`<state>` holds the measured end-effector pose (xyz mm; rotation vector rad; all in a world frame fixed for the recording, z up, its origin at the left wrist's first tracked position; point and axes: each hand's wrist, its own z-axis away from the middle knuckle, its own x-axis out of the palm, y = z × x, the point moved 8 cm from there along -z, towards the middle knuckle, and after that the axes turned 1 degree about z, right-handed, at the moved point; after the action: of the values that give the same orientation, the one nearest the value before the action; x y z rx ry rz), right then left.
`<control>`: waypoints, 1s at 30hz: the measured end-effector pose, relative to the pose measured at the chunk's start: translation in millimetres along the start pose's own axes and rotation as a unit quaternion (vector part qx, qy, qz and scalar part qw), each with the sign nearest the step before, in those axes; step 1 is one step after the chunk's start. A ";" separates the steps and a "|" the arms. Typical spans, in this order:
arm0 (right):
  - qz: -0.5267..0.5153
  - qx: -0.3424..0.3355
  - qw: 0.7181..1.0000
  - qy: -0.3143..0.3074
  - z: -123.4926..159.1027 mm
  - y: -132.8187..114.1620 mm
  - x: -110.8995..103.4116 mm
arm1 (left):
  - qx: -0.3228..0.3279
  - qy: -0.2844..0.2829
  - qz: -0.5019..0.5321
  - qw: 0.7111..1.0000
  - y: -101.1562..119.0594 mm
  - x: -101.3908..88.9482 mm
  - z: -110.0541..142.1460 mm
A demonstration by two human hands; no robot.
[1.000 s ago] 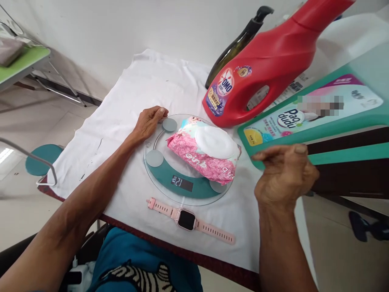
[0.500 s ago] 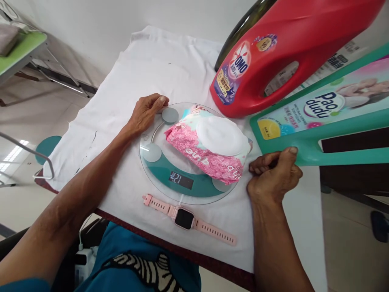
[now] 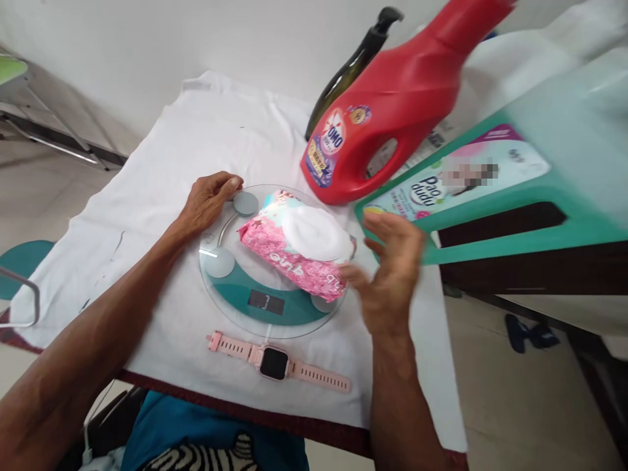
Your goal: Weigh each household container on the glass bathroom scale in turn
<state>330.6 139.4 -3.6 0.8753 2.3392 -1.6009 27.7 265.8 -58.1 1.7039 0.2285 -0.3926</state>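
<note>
A pack of wet wipes (image 3: 294, 258), pink and pale blue with a white lid, lies aslant on a round glass scale (image 3: 230, 304) with a teal band. Digits on the scale's display are too blurred to read. At the scale's upper left edge my left hand (image 3: 209, 201) rests on the cloth, fingers curled in and thumb against them. My right hand (image 3: 392, 271) is raised just right of the pack, thumb and fingers apart, slightly smeared by motion, holding nothing. In front of the scale a pink smartwatch (image 3: 273, 362) lies stretched out flat.
A red detergent bottle (image 3: 387, 111) stands behind the pack, with a dark pump bottle (image 3: 348, 72) beyond it. To the right is a large green detergent bottle (image 3: 520, 222). White cloth (image 3: 142, 163) covers the table, whose dark red edge (image 3: 235, 409) faces me.
My right hand has opened from a loosely closed shape and come up toward the pack's right end. My left hand stays at the scale's edge. The view has shifted; the display reading looks different.
</note>
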 end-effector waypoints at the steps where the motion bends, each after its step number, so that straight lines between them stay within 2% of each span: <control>1: 0.033 -0.008 0.998 -0.059 -2.0 -12.1 13.1 | -0.004 0.002 -0.002 1.000 0.8 -0.9 0.3; 4: 0.125 -0.012 0.981 -0.149 -9.8 -33.1 37.5 | -0.015 0.009 -0.001 1.000 3.0 -3.7 1.0; 8: 0.160 0.005 0.970 -0.181 -13.9 -36.0 43.5 | -0.029 0.012 -0.002 1.000 2.9 -5.2 1.2; 10: 0.139 0.004 0.978 -0.158 -9.2 -34.8 39.8 | -0.038 0.013 -0.003 0.999 1.3 -5.3 1.3; 14: 0.092 -0.001 0.995 -0.049 8.7 -29.5 29.2 | -0.047 0.011 0.005 0.999 -0.2 -5.1 1.4; 18: 0.038 0.054 0.997 0.036 24.6 -18.4 18.0 | -0.039 0.015 0.004 0.999 2.3 -6.7 1.7; 21: 0.021 0.099 0.990 0.102 30.3 -14.1 -6.3 | -0.040 0.014 0.001 0.999 3.1 -6.9 2.3; 26: 0.097 0.100 0.964 0.228 41.6 -13.2 -81.5 | -0.037 0.016 -0.003 0.999 1.9 -6.2 2.0; 28: 0.151 0.110 0.949 0.252 50.3 -5.0 -107.8 | -0.039 0.016 -0.002 0.999 0.8 -5.8 1.5; 30: 0.197 0.130 0.935 0.263 60.7 8.7 -124.8 | -0.039 0.017 -0.003 0.999 0.7 -5.4 1.1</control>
<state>426.0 41.2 21.4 1.8993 2.0545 -1.6665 22.8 265.0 -55.6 1.6345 0.2700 -0.3558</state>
